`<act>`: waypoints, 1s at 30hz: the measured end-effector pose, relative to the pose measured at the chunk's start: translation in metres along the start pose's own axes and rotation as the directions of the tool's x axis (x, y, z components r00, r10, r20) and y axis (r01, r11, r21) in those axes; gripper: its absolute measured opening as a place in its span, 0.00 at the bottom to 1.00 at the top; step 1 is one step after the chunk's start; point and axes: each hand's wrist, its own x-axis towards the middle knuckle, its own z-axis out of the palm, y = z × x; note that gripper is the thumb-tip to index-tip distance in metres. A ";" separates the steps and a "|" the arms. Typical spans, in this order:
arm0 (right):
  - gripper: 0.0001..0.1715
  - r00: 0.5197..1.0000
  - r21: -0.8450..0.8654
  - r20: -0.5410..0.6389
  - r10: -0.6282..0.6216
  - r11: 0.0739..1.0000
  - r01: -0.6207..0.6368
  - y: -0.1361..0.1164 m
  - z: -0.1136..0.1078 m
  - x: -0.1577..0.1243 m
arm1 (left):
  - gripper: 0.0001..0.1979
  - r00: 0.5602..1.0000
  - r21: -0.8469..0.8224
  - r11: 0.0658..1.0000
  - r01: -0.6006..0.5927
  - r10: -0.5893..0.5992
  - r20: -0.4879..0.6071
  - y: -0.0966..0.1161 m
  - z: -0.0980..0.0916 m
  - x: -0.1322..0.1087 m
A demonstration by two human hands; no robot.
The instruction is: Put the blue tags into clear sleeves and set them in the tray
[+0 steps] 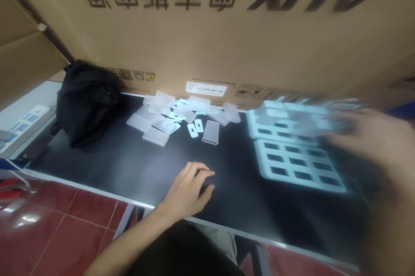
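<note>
My left hand (191, 189) rests on the black table with its fingers apart and slightly curled, holding nothing. On the right, my right hand (359, 133) is smeared by motion over the back of the pale blue trays; whether it grips anything is unclear. The front tray (264, 159) has several rectangular openings. Behind it, the other tray (253, 125) bears blurred translucent pieces. Several frosted flat sleeves (156, 136) lie in a loose pile at the table's back middle, with small light blue pieces among them. One sleeve (211, 131) and two small blue tags (192, 130) lie beside the pile.
A black cloth bag (86, 103) sits at the table's left end. Behind the table stands a large cardboard box (194, 42) with printed characters. At far left is a white box (27, 127) with blue labels. The table's front edge (139, 203) runs below my left hand.
</note>
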 end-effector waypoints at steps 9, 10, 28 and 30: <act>0.25 0.998 0.105 0.058 0.031 0.994 -0.037 -0.031 0.009 0.009 | 0.14 0.999 0.032 0.999 0.010 -0.011 0.038 -0.001 0.001 0.002; 0.25 0.997 0.103 0.067 0.031 0.994 -0.038 -0.036 0.008 0.011 | 0.14 0.999 0.032 0.999 0.010 -0.011 0.035 -0.001 0.001 0.002; 0.19 0.978 0.132 0.122 0.166 0.974 -0.182 -0.062 0.005 0.011 | 0.11 0.999 0.039 0.999 0.022 -0.023 0.025 -0.001 0.001 -0.001; 0.20 0.980 0.127 0.106 0.168 0.975 -0.181 -0.062 0.006 0.009 | 0.11 1.000 0.046 0.999 0.012 -0.013 0.017 -0.001 0.001 0.000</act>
